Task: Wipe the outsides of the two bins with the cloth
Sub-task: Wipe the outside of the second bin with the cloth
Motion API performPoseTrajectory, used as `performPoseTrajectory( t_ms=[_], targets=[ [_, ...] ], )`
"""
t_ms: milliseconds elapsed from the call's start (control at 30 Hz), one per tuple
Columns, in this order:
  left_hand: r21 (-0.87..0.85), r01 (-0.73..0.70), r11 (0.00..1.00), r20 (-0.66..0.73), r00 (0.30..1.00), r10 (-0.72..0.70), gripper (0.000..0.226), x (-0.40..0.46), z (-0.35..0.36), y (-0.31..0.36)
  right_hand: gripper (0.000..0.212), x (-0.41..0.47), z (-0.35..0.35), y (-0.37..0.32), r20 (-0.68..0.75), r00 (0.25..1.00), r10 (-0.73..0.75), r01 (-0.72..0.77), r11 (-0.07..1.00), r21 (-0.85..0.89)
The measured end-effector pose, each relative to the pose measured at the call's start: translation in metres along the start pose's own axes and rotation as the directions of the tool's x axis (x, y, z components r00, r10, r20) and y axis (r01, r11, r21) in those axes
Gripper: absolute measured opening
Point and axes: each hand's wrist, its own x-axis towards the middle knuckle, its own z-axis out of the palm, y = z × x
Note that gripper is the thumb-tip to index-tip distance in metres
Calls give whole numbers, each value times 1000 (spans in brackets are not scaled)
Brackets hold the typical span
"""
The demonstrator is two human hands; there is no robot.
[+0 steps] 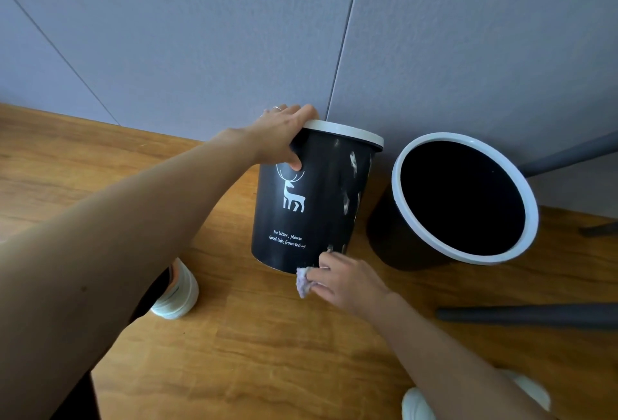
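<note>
Bin (pixel 311 198), left of pair: black, smooth, tapered cylinder with a white rim, printed with a white deer and two lines of small script; pale smears streak its right flank. It stands on the floor (pixel 267 336), a glossy wood-grain surface, close to a grey panelled wall (pixel 200 34).

Second bin (pixel 465 198): same black body and white rim, just right of the first and apart from it, mouth open toward the camera, inside dark.

Left hand (pixel 284 135): curled over the first bin's rim, thumb pressed on the outer wall above the deer's antlers, a ring on one finger.

Right hand (pixel 344 277): fingers bunched, pinching a cloth (pixel 303 280) at the foot of the first bin, on its right side.

Cloth: small, pale lilac, fuzzy, crumpled, touching the bin's bottom edge.

Surroundings: white shoes (pixel 177 295) at lower left and lower right; dark grey tubular legs (pixel 535 316) lying and leaning to the right of the second bin.
</note>
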Motion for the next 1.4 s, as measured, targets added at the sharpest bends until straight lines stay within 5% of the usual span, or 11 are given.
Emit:
performPoseTrajectory(
  t_ms=[233,567,1100,1400],
  targets=[
    [-111,-34,993,-12,999,33,74,-4,3,1,10,-2,-14,12,-77,997,-21,17,999,-45],
    [87,-118,989,-35,992,122,79,0,6,17,18,-4,-8,9,-119,992,-45,36,997,-74],
    [-143,159,977,-21,986,-164,72,-2,1,12,14,-9,4,13,-152,984,-95,74,988,-137],
    [-154,77,985,-19,997,-81,70,-2,2,9,13,-10,5,15,-135,986,-93,76,989,-124]
  ],
)
